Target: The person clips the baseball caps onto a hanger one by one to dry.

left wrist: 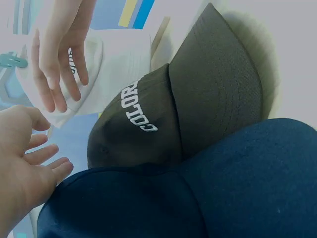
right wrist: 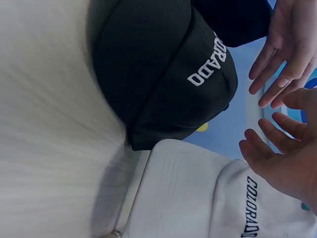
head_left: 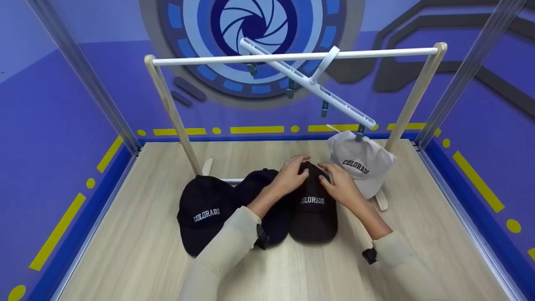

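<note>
The dark brown cap (head_left: pixel 313 221) sits on the desk (head_left: pixel 138 251) between navy cap (head_left: pixel 251 187) at left and white cap (head_left: pixel 363 164) at right; likely light and soft, best pinched at the crown's far edge; left hand (head_left: pixel 289 177) and right hand (head_left: pixel 340 184) hover there, fingers loosely spread, gripping nothing.

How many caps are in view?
4: a black cap at far left; a navy cap beside it, partly hidden by the left arm; a brown cap right of that; a white cap clipped to the hanger. No others show.
</note>
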{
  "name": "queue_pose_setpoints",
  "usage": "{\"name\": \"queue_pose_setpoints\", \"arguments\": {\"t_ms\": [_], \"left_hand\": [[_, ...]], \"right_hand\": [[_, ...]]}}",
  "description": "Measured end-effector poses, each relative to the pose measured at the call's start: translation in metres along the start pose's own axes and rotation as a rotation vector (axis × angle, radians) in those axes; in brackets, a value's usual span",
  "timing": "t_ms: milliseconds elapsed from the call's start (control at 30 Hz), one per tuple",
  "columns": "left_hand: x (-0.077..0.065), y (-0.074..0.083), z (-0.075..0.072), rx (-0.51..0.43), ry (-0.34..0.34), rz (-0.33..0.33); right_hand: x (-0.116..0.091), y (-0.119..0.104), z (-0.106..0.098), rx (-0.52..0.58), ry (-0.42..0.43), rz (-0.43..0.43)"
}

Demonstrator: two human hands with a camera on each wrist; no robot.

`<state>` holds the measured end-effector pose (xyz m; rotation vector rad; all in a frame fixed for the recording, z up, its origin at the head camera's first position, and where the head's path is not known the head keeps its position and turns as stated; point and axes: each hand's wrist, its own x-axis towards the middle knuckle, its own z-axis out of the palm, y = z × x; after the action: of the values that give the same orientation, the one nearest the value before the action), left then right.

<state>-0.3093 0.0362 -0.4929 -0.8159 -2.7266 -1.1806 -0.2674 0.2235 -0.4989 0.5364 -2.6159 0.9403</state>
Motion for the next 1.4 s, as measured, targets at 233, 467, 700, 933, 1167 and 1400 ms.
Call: {"name": "queue_pose_setpoints", "arguments": {"t_ms": [233, 467, 700, 933, 1167, 1400], "left_hand": [[0.004, -0.003, 0.005, -0.047, 0.012, -0.033], [0.007, -0.009, 0.014, -0.032, 0.018, -0.105], [0.012, -0.007, 0.026, -0.07, 0.116, -0.15], [0.015, -0.001, 0.041, -0.118, 0.221, -0.212], [0.012, -0.002, 0.056, -0.086, 0.263, -0.223], [0.012, -0.017, 0.052, -0.027, 0.214, -0.252]], "right_hand": [[0.013, 0.011, 0.011, 0.022, -0.036, 0.065], [0.023, 0.02, 0.022, 0.054, -0.053, 0.153], [0.029, 0.024, 0.029, 0.035, -0.073, 0.181], [0.037, 0.03, 0.035, 0.061, -0.098, 0.185], [0.041, 0.036, 0.037, 0.074, -0.149, 0.174], [0.038, 0.044, 0.037, 0.11, -0.196, 0.212]]}}
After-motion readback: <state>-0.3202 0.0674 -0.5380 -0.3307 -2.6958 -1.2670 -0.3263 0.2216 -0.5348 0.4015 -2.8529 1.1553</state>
